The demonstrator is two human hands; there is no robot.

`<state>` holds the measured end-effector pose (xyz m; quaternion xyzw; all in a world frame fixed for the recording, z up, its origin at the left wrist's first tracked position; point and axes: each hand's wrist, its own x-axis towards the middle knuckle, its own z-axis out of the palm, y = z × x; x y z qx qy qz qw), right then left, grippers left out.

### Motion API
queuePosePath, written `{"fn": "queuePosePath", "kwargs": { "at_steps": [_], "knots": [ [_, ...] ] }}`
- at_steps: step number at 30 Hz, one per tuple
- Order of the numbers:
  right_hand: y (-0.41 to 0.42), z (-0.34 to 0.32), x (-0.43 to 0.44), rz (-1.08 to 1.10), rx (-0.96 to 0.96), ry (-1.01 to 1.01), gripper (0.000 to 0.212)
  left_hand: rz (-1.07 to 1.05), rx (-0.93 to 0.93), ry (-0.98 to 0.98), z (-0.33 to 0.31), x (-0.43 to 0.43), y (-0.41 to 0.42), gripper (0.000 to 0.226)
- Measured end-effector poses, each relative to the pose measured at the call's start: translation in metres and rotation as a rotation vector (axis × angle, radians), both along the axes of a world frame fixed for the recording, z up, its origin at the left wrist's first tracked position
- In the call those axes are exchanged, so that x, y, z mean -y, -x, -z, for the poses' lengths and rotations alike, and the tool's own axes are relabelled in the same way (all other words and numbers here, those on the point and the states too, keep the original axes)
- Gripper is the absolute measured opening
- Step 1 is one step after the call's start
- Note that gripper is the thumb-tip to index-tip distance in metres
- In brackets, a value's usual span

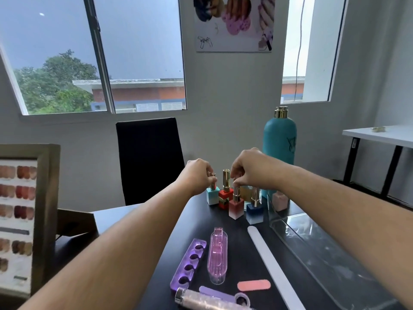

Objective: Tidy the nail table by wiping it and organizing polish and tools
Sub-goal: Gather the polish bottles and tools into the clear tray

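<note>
- Left hand: fingers closed around the gold cap of a pale turquoise square polish bottle, which stands upright on the black tabletop.
- Right hand: fingertips pinched at the gold cap of a red-to-white square polish bottle; whether they actually grip it or only touch it cannot be told.
- Between the two hands: a red square bottle with a tall gold cap, untouched, standing just beside both held bottles.
- Just below the right wrist: a blue-to-white square bottle; behind that hand, a tall teal bottle with a gold top.
- Nearer the person than both hands: a purple foam toe separator, a clear pink nail brush, a long white nail file, a small pink buffer block and a glittery tube with a silver cap, all lying flat and apart.
- Under the right forearm: a clear acrylic tray.
- Step in hand, as a judgement: the polish bottles are being grouped; tools appear already laid out.
- Next move calls for: short, level shifts by the caps, keeping each bottle upright, since close neighbours could be knocked over.
</note>
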<state>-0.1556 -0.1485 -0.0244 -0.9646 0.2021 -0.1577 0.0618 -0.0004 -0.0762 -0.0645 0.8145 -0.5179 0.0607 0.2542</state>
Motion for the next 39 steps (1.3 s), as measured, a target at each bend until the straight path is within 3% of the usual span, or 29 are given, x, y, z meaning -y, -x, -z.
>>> {"fn": "queuePosePath", "kwargs": {
  "at_steps": [4, 15, 21, 25, 29, 34, 39],
  "knots": [
    [0.014, -0.018, -0.021, -0.012, 0.047, -0.001, 0.021, -0.025, 0.015, 0.026, -0.015, -0.032, 0.011, 0.042],
    [0.037, -0.030, -0.057, -0.075, 0.088, -0.037, 0.018, 0.013, 0.071, 0.065, -0.042, -0.100, 0.032, 0.039],
    [0.062, -0.002, -0.087, -0.018, -0.016, -0.055, 0.016, 0.035, 0.010, 0.004, -0.014, -0.146, 0.056, 0.038],
    [0.075, 0.019, -0.092, 0.097, -0.235, -0.028, 0.015, 0.037, -0.083, -0.019, 0.009, -0.143, 0.077, 0.044],
    [0.077, 0.037, -0.099, 0.226, -0.475, -0.016, 0.035, -0.004, -0.184, -0.109, 0.024, -0.131, 0.094, 0.052],
    [0.071, 0.045, -0.099, 0.306, -0.473, 0.008, 0.036, -0.056, -0.212, -0.122, 0.035, -0.121, 0.097, 0.035],
    [0.067, 0.043, -0.092, 0.355, -0.442, -0.171, 0.034, -0.069, -0.223, -0.119, 0.028, -0.120, 0.089, 0.027]
  ]
}}
